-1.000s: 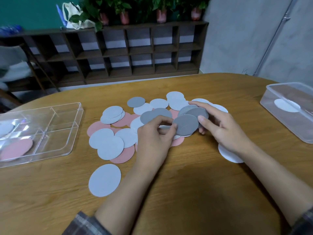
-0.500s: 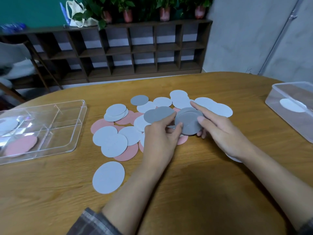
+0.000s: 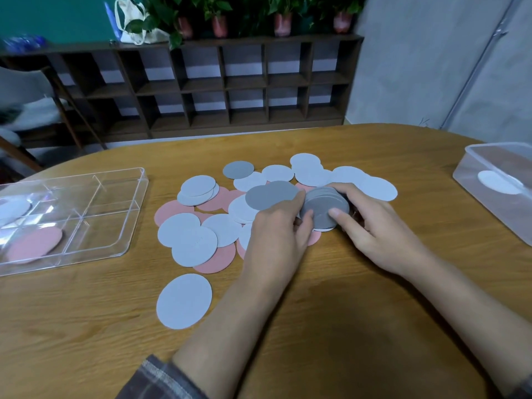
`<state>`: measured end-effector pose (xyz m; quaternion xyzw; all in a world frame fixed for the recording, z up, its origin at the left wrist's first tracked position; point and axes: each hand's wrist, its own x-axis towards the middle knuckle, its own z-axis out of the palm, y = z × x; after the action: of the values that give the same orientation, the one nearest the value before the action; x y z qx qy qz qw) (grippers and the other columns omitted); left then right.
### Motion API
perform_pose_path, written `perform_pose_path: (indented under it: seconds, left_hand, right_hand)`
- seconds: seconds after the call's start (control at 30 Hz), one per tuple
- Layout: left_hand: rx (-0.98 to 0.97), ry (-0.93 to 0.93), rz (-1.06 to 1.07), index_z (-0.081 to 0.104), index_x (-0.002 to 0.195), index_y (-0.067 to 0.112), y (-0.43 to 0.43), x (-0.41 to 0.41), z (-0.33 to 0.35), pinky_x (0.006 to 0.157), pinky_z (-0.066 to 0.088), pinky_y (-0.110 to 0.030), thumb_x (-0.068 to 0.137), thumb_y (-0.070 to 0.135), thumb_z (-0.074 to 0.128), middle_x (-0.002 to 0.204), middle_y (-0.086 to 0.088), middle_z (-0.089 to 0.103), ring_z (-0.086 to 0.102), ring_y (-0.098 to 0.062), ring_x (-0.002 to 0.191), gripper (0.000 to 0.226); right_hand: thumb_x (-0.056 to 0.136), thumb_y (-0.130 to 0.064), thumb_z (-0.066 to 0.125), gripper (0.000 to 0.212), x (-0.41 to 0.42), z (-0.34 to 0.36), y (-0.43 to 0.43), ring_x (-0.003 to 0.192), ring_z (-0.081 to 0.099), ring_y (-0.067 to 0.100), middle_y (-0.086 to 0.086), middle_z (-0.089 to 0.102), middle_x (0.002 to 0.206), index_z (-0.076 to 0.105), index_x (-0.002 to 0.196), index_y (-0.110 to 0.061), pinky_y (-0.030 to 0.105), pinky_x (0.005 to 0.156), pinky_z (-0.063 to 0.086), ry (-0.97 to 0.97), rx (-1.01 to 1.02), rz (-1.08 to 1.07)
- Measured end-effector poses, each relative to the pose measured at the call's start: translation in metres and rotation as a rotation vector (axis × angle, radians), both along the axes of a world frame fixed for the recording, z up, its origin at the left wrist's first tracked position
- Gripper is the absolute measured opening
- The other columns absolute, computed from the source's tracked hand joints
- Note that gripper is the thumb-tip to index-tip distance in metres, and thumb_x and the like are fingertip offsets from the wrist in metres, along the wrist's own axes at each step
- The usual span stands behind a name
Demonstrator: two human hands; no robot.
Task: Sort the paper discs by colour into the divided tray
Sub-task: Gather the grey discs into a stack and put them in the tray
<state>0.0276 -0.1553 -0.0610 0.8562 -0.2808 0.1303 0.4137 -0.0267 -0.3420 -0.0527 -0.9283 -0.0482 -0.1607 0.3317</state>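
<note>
Paper discs in white, pink and grey lie in a loose pile on the wooden table (image 3: 374, 326). A stack of grey discs (image 3: 324, 208) sits between my hands; my right hand (image 3: 371, 228) grips it from the right with thumb on top, and my left hand (image 3: 277, 226) pinches its left edge. One grey disc (image 3: 267, 195) lies just left of the stack, another grey disc (image 3: 238, 169) farther back. A single white disc (image 3: 184, 300) lies apart, nearer me. The clear divided tray (image 3: 126, 214) is at the left, holding a pink disc (image 3: 34, 244) and a white disc (image 3: 13, 210).
A clear plastic box (image 3: 495, 191) with one white disc in it stands at the right table edge. Behind the table are a dark shelf unit (image 3: 230, 82) with potted plants on top and a chair (image 3: 31, 105) at the left.
The fanned grey discs have been drawn together into one neat stack between my hands. Both hands have closed in around it. The camera view shifted slightly.
</note>
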Motion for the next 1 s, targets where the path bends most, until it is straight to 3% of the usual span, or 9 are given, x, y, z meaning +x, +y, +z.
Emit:
perform_pose_path:
  seconds: [0.1, 0.4, 0.5, 0.6, 0.7, 0.77, 0.87, 1.0]
  left_hand:
    - [0.011, -0.018, -0.011, 0.070, 0.125, 0.022, 0.002, 0.001, 0.001, 0.076, 0.053, -0.033, 0.101, 0.029, 0.060, 0.092, 0.002, 0.075, 0.067, -0.014, 0.082, 0.027]
    - [0.049, -0.040, -0.021, 0.069, 0.124, 0.020, 0.002, 0.004, 0.000, 0.078, 0.052, -0.036, 0.102, 0.033, 0.059, 0.096, 0.000, 0.074, 0.064, -0.016, 0.086, 0.027]
    - [0.054, -0.051, -0.009, 0.070, 0.128, 0.024, 0.006, 0.009, 0.001, 0.085, 0.053, -0.036, 0.100, 0.042, 0.059, 0.110, 0.004, 0.075, 0.065, -0.015, 0.102, 0.035]
    - [0.072, -0.079, 0.066, 0.070, 0.129, 0.018, 0.015, 0.023, -0.001, 0.102, 0.049, -0.034, 0.099, 0.037, 0.061, 0.134, 0.002, 0.068, 0.059, -0.019, 0.126, 0.037]
    - [0.180, -0.014, 0.123, 0.060, 0.143, 0.014, 0.024, 0.038, -0.006, 0.112, 0.043, -0.040, 0.098, 0.034, 0.062, 0.152, -0.005, 0.054, 0.048, -0.024, 0.141, 0.049]
    - [0.264, 0.014, 0.124, 0.062, 0.136, 0.013, 0.024, 0.043, -0.011, 0.104, 0.046, -0.040, 0.097, 0.037, 0.061, 0.143, -0.007, 0.061, 0.052, -0.027, 0.134, 0.046]
    - [0.269, 0.000, 0.191, 0.068, 0.113, 0.015, 0.024, 0.043, -0.009, 0.078, 0.050, -0.037, 0.093, 0.038, 0.063, 0.110, -0.002, 0.071, 0.061, -0.026, 0.106, 0.031]
    - [0.228, -0.005, 0.228, 0.075, 0.108, 0.020, 0.026, 0.042, -0.006, 0.076, 0.054, -0.040, 0.089, 0.036, 0.068, 0.099, 0.004, 0.075, 0.063, -0.026, 0.101, 0.026]
  right_hand:
    - [0.104, -0.030, 0.055, 0.030, 0.001, -0.001, -0.001, 0.085, 0.059, 0.013, -0.010, 0.067, 0.104, 0.053, 0.133, -0.030, 0.016, 0.069, 0.042, 0.003, 0.012, 0.010]
    - [0.105, -0.031, 0.052, 0.027, 0.002, -0.005, 0.000, 0.082, 0.058, 0.013, -0.012, 0.066, 0.103, 0.053, 0.131, -0.030, 0.015, 0.067, 0.038, 0.003, 0.022, 0.017]
    - [0.105, -0.031, 0.052, 0.024, 0.003, -0.003, -0.003, 0.082, 0.059, 0.011, -0.014, 0.065, 0.095, 0.053, 0.129, -0.030, 0.016, 0.068, 0.038, 0.000, 0.047, -0.015]
    - [0.105, -0.031, 0.051, 0.024, 0.001, -0.002, -0.006, 0.080, 0.059, 0.008, -0.026, 0.062, 0.088, 0.054, 0.129, -0.029, 0.013, 0.067, 0.039, -0.018, 0.107, -0.042]
    - [0.105, -0.031, 0.051, 0.024, 0.001, -0.001, -0.009, 0.078, 0.058, 0.011, -0.020, 0.063, 0.086, 0.055, 0.129, -0.028, 0.014, 0.066, 0.040, -0.028, 0.116, -0.070]
    - [0.105, -0.030, 0.052, 0.024, 0.001, 0.000, -0.010, 0.077, 0.057, 0.012, -0.016, 0.062, 0.085, 0.056, 0.129, -0.027, 0.013, 0.065, 0.039, -0.027, 0.102, -0.084]
    - [0.105, -0.029, 0.053, 0.023, 0.001, 0.000, -0.011, 0.076, 0.057, 0.013, -0.015, 0.063, 0.085, 0.056, 0.128, -0.029, 0.014, 0.065, 0.039, -0.025, 0.113, -0.087]
    - [0.105, -0.028, 0.054, 0.023, 0.002, 0.000, -0.012, 0.077, 0.058, 0.013, -0.021, 0.064, 0.084, 0.057, 0.127, -0.029, 0.013, 0.066, 0.041, -0.030, 0.136, -0.092]
